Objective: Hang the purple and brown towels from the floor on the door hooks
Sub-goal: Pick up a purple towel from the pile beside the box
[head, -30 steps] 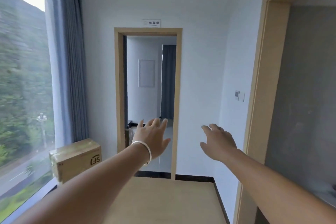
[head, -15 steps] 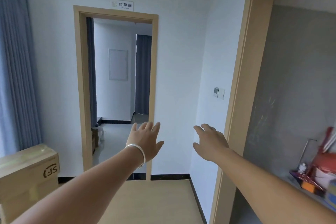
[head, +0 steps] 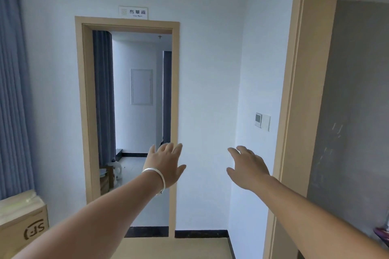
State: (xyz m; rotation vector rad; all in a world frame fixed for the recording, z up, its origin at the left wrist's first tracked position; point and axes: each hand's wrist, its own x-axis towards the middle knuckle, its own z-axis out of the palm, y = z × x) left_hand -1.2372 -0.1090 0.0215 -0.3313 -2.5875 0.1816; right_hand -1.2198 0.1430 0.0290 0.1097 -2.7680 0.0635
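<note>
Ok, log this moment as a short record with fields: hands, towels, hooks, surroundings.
left hand: raised, fingers straight, empty, bracelet on its wrist
right hand: raised, fingers relaxed, empty
towels: none in view
door hooks: none in view
ahead: open doorway with sign above
right: second door frame, wall switch
lower left: cardboard box

Doorway ahead, sign above | box lower left | wall switch right, beside second frame

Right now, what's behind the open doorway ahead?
Through the doorway: a white wall panel, a grey curtain, pale floor and a white jug. No towels or hooks are visible; the left hand covers part of it.
</note>
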